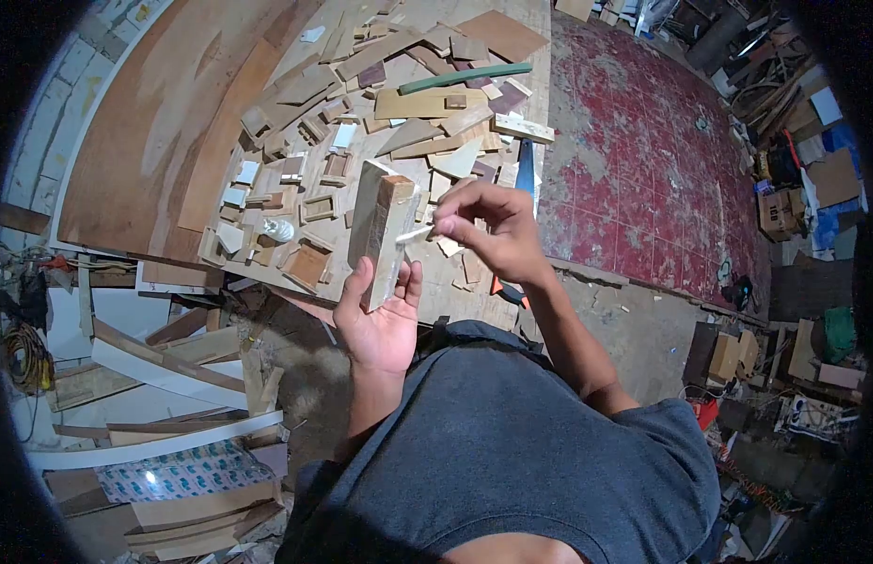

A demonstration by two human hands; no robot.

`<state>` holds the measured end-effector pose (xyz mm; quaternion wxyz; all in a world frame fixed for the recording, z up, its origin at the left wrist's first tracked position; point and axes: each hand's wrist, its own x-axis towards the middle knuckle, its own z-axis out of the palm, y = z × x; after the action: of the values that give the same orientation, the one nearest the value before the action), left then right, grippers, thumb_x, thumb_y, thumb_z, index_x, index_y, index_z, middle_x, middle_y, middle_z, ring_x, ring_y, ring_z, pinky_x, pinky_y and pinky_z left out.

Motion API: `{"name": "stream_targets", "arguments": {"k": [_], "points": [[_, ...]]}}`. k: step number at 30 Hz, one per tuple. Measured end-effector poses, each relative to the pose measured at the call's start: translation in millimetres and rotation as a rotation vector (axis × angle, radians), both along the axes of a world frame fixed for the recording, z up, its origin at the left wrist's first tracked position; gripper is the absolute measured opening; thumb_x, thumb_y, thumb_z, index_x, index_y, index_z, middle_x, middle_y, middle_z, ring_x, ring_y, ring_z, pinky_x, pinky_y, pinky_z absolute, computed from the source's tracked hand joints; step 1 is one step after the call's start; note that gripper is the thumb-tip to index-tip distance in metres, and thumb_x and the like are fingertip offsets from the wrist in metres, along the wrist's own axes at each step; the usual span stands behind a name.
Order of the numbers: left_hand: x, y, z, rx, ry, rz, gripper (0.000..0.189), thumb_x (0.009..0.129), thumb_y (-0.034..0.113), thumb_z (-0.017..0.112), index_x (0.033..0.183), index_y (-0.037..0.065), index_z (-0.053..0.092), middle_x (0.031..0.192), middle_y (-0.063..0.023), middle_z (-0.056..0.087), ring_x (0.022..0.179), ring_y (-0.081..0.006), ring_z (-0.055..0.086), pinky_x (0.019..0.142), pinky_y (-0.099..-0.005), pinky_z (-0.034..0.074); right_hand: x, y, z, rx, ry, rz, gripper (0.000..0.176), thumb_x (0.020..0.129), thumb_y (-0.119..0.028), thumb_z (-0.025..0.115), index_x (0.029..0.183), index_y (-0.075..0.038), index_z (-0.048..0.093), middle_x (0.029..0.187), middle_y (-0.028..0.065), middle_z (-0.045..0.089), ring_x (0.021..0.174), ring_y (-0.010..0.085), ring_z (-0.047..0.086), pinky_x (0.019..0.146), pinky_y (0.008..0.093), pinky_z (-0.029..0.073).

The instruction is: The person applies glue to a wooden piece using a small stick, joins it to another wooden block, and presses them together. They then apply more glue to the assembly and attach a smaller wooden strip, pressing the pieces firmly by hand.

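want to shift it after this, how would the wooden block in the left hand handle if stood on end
The wooden block looks like solid timber, probably rigid. The left hand carries it alone, likely not heavy. Tall and narrow, it may tip on end. The right hand pinches a white sliver beside it.

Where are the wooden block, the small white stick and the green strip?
wooden block [387, 235]: head view, on its long face.
white stick [415, 233]: head view, its middle.
green strip [464, 78]: head view, mid-length.

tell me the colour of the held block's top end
The block end is reddish brown, head view.
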<state>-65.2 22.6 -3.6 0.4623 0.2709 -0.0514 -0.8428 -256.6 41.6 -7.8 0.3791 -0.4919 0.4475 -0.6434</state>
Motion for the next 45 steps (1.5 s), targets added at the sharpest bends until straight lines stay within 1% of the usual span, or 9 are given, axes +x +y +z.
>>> {"name": "stream_targets", "arguments": {"k": [6, 8, 12, 20, 26, 34, 38, 40, 45], "points": [[-2, 0, 6, 0.008, -0.015, 0.023, 0.028, 0.087, 0.022, 0.069, 0.108, 0.005, 0.065, 0.100, -0.0075, 0.070, 0.086, -0.0200, 0.067, 0.093, -0.0397, 0.054, -5, 0, 2, -0.091, -0.058, 0.003, 0.009, 0.087, -0.006, 0.073, 0.092, 0.000, 0.069, 0.086, 0.0031, 0.068, 0.076, 0.0063, 0.060, 0.066, 0.0219, 0.048], [-5, 0, 12, 0.023, -0.030, 0.038, 0.028, 0.087, 0.023, 0.070, 0.108, 0.005, 0.065, 0.099, -0.0075, 0.070, 0.086, -0.0200, 0.066, 0.093, -0.0399, 0.053, -6, 4, 1, -0.016, 0.042, 0.198, 0.009, 0.086, -0.008, 0.074, 0.091, -0.001, 0.070, 0.086, 0.0026, 0.068, 0.075, 0.0059, 0.059, 0.065, 0.0217, 0.046], [-2, 0, 8, 0.002, -0.054, 0.013, 0.027, 0.086, 0.023, 0.071, 0.107, 0.006, 0.066, 0.097, -0.0070, 0.070, 0.088, -0.0199, 0.066, 0.093, -0.0401, 0.053, 4, 0, 1, 0.012, 0.048, 0.090, 0.012, 0.084, -0.010, 0.076, 0.091, -0.002, 0.072, 0.087, 0.0019, 0.070, 0.068, 0.0055, 0.056, 0.059, 0.0209, 0.042], [1, -1, 4, -0.022, 0.007, 0.000, 0.026, 0.086, 0.023, 0.071, 0.105, 0.006, 0.066, 0.094, -0.0065, 0.070, 0.087, -0.0192, 0.066, 0.093, -0.0391, 0.053, 6, -2, 3, 0.038, -0.267, -0.016, 0.011, 0.087, -0.006, 0.073, 0.094, 0.001, 0.069, 0.088, 0.0059, 0.070, 0.082, 0.0079, 0.065, 0.072, 0.0225, 0.052], [-7, -1, 14, 0.054, -0.075, 0.062, 0.025, 0.086, 0.023, 0.071, 0.105, 0.007, 0.066, 0.095, -0.0069, 0.070, 0.085, -0.0195, 0.066, 0.092, -0.0399, 0.054, 2, 5, -2, 0.111, -0.057, 0.165, 0.012, 0.086, -0.006, 0.074, 0.094, 0.001, 0.069, 0.089, 0.0046, 0.069, 0.082, 0.0089, 0.064, 0.075, 0.0243, 0.053], [-1, -4, 0, -0.013, -0.017, 0.010, 0.029, 0.085, 0.023, 0.072, 0.108, 0.006, 0.065, 0.099, -0.0071, 0.069, 0.087, -0.0192, 0.065, 0.093, -0.0392, 0.054, 5, -1, 6, 0.094, -0.308, -0.017, 0.010, 0.087, -0.004, 0.073, 0.094, 0.002, 0.069, 0.089, 0.0066, 0.070, 0.083, 0.0113, 0.066, 0.077, 0.0260, 0.054], [-4, -4, 4, -0.003, -0.015, 0.025, 0.029, 0.085, 0.023, 0.071, 0.109, 0.006, 0.065, 0.100, -0.0071, 0.069, 0.086, -0.0193, 0.065, 0.092, -0.0391, 0.054, -2, 3, -2, 0.066, -0.287, 0.018, 0.011, 0.087, -0.005, 0.073, 0.095, 0.002, 0.068, 0.089, 0.0063, 0.070, 0.083, 0.0113, 0.066, 0.077, 0.0259, 0.054], [-8, -4, 12, -0.004, -0.069, 0.040, 0.030, 0.085, 0.023, 0.071, 0.109, 0.006, 0.065, 0.102, -0.0073, 0.069, 0.087, -0.0190, 0.065, 0.092, -0.0393, 0.054, -4, 5, -4, 0.119, -0.170, 0.189, 0.012, 0.087, -0.004, 0.073, 0.096, 0.002, 0.068, 0.089, 0.0058, 0.069, 0.084, 0.0111, 0.066, 0.077, 0.0259, 0.054], [-4, -5, -1, -0.032, -0.012, 0.001, 0.027, 0.086, 0.022, 0.070, 0.107, 0.006, 0.066, 0.100, -0.0072, 0.070, 0.086, -0.0196, 0.066, 0.092, -0.0400, 0.054, 4, 0, -4, 0.107, -0.297, 0.095, 0.011, 0.087, -0.004, 0.073, 0.096, 0.001, 0.069, 0.089, 0.0045, 0.069, 0.084, 0.0103, 0.065, 0.076, 0.0248, 0.053]]}}
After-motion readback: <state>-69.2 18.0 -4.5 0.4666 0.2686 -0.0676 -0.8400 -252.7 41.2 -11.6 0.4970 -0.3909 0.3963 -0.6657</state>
